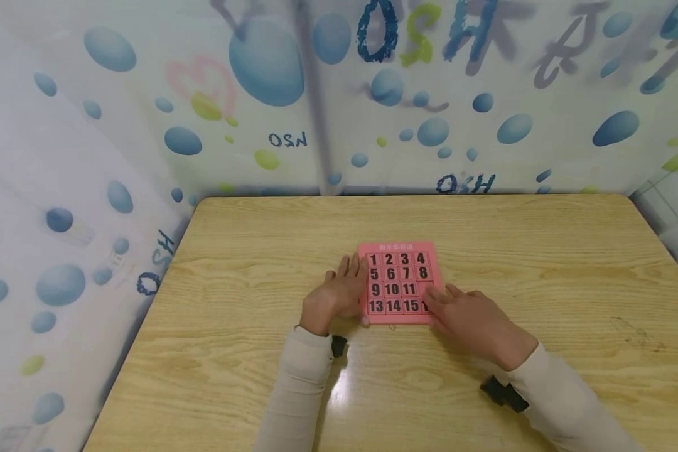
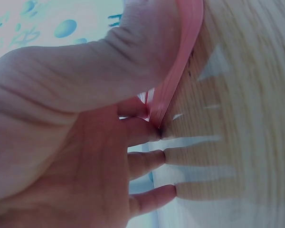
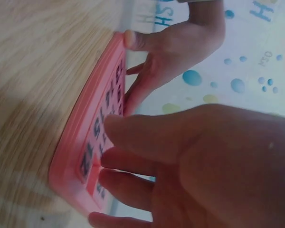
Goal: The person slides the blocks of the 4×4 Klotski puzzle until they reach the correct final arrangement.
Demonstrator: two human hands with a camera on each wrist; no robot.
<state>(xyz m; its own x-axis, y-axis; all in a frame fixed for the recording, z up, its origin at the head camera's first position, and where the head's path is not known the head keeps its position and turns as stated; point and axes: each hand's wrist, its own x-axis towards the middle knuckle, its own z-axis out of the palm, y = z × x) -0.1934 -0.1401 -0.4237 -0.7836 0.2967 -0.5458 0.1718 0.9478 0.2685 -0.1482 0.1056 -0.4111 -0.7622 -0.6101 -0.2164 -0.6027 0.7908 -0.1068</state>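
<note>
A pink sliding number puzzle [image 1: 436, 267] lies flat on the wooden table between both hands. Its rows read 1 to 4, 5 to 8, 9 to 11, then 13 to 15. The left hand [image 1: 336, 295] rests along the left edge, fingers extended and thumb by the near left corner. From the right, the right hand [image 1: 480, 323] reaches over the near right corner with its fingertips on the tiles. A vacant slot [image 3: 93, 180] shows beside the 12 tile [image 3: 85, 161] in the right wrist view; in the head view fingers partly cover that tile.
The wooden table [image 1: 231, 282] extends around the puzzle and meets a wall [image 1: 350, 113] printed with blue and green drops at the back. Side walls stand along its left and right. A black device [image 1: 504, 394] sits under the right wrist, another [image 1: 338, 346] at the left wrist.
</note>
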